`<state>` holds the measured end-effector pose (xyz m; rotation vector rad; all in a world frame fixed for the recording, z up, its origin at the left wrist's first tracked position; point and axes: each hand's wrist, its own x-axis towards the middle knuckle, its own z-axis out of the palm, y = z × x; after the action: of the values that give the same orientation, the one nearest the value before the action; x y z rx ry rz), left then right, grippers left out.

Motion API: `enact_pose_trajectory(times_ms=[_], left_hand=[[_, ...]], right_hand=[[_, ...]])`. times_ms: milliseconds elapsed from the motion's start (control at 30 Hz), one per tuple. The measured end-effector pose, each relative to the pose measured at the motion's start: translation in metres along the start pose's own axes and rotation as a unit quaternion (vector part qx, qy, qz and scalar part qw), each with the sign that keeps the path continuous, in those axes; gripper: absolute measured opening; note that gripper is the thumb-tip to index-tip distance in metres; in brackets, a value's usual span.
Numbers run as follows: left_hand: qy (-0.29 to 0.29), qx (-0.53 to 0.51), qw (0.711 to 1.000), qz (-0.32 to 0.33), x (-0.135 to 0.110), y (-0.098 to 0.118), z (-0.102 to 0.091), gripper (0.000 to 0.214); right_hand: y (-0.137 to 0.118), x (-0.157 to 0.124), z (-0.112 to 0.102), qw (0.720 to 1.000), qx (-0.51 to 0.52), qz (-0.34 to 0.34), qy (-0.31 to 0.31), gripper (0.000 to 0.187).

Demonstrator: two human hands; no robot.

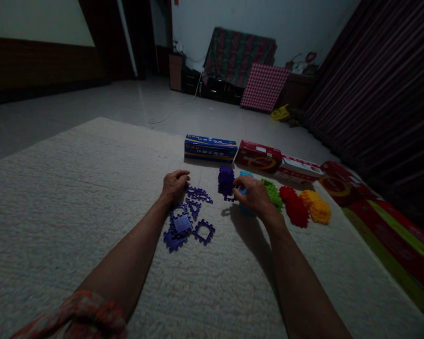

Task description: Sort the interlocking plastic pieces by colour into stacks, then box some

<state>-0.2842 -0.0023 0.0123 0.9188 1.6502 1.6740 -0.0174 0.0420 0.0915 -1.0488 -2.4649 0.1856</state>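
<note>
My right hand (pixel 253 192) pinches a dark purple interlocking plastic tile (pixel 229 198) by its edge. That tile is at the near end of a purple tile stack (pixel 226 178). My left hand (pixel 175 185) rests on the mat with its fingers curled; what they hold, if anything, is hidden. Close to it lie loose purple tiles: a triangular frame (pixel 193 208), a square frame (pixel 204 231) and an overlapping pile (pixel 181 224). Partly behind my right hand is a light blue stack (pixel 246 174). Farther right are green tiles (pixel 273 194), red tiles (pixel 294 207) and yellow tiles (pixel 316 207).
A blue box (pixel 210 148), a red box (pixel 257 156) and a white-and-red box (pixel 300 168) line the far edge of the cream mat (pixel 102 183). Red and green packages (pixel 392 230) lie along the right. Beyond are tiled floor and cloth-covered furniture (pixel 238 56).
</note>
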Motion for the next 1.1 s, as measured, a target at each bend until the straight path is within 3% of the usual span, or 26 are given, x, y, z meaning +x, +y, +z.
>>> enact_pose_trajectory(times_ms=[67,167,267,433,600,1100], left_hand=[[0.000,0.004,1.000,0.001,0.000,-0.001,0.000,0.030],[-0.001,0.008,1.000,0.005,0.001,-0.003,-0.001,0.030],[-0.003,0.007,1.000,0.008,0.002,-0.005,-0.001,0.030],[-0.005,0.012,1.000,0.011,0.003,-0.007,-0.001,0.030],[-0.003,-0.001,1.000,0.000,0.003,-0.007,0.000,0.033],[-0.002,-0.003,1.000,0.006,0.001,-0.004,0.001,0.030]], right_hand=[[-0.001,0.001,0.008,0.998,-0.029,0.019,0.045,0.009],[-0.007,0.001,0.022,0.997,-0.044,0.030,0.060,0.007],[-0.011,0.001,0.026,0.999,-0.019,0.016,0.038,0.008],[0.001,0.000,0.013,0.996,0.082,0.002,-0.028,0.009],[0.011,-0.001,0.015,0.992,0.116,-0.002,-0.045,0.012],[0.018,0.002,0.030,0.988,0.140,-0.024,0.068,0.015]])
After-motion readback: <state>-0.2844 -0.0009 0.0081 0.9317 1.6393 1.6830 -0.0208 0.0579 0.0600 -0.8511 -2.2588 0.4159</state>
